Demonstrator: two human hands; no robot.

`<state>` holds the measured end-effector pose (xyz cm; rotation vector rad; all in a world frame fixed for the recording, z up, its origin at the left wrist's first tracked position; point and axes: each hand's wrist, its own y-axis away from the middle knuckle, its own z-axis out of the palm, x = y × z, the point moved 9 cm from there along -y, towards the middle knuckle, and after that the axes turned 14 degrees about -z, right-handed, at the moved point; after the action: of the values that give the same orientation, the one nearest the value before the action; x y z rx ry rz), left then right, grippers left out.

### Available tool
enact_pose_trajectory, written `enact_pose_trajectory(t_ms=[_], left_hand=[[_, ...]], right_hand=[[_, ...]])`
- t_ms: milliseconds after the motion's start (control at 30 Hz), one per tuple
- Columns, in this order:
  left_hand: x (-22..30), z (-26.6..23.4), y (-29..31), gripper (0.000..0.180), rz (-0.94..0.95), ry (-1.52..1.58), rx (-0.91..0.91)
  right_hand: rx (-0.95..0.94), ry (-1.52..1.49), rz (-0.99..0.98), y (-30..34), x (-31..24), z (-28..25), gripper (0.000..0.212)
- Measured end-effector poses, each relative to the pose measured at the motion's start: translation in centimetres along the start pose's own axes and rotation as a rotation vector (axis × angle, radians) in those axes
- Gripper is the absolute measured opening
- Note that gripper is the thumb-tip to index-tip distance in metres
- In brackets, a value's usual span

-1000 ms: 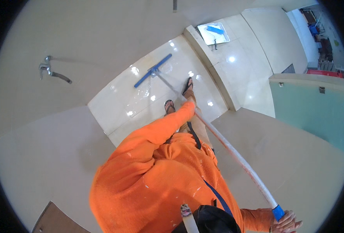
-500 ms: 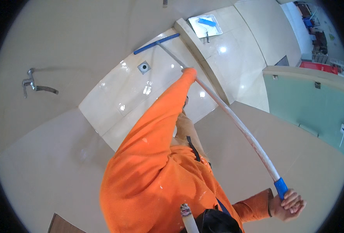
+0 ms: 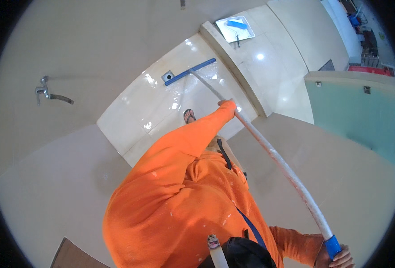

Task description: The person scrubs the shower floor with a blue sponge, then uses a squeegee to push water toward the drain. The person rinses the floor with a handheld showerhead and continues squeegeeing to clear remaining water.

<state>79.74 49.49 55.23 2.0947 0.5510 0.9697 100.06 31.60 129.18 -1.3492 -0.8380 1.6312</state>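
Observation:
Both my hands grip a long-handled floor squeegee. Its blue blade (image 3: 202,65) lies on the wet tiled floor (image 3: 130,116), with one end against the square floor drain (image 3: 166,76). My left hand (image 3: 222,102), partly hidden by its orange sleeve, is closed round the pale pole (image 3: 280,163) on its lower stretch. Down at the right, my right hand (image 3: 341,257) is wrapped round the blue grip (image 3: 332,245) at the pole's top end. The pole slants from the blade towards me and to the right.
A raised curb (image 3: 237,69) bounds the wet floor on the right. Beyond it sits a white tray (image 3: 224,33) with a blue paint roller (image 3: 237,25). A wall tap (image 3: 45,93) juts out left; a greenish glass panel (image 3: 353,111) stands right. My sandalled foot (image 3: 189,116) is near the drain.
The squeegee blade has come towards me and to the right, from beyond the drain to beside it. Both hands have shifted nearer and slightly right, still on the pole. My foot now shows.

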Motion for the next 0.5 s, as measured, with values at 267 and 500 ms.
enact_pose_trajectory(t_ms=[267, 500], left_hand=[[8.4, -6.3, 8.1, 0.035, -0.444, 1.401, -0.419], [13.9, -19.5, 25.1, 0.050, 0.695, 0.620, 1.051]], right_hand=[[-0.218, -0.250, 0.164, 2.2, 14.4, 5.5, 0.026], [0.137, 0.382, -0.258, -1.7, 15.6, 13.8, 0.034]])
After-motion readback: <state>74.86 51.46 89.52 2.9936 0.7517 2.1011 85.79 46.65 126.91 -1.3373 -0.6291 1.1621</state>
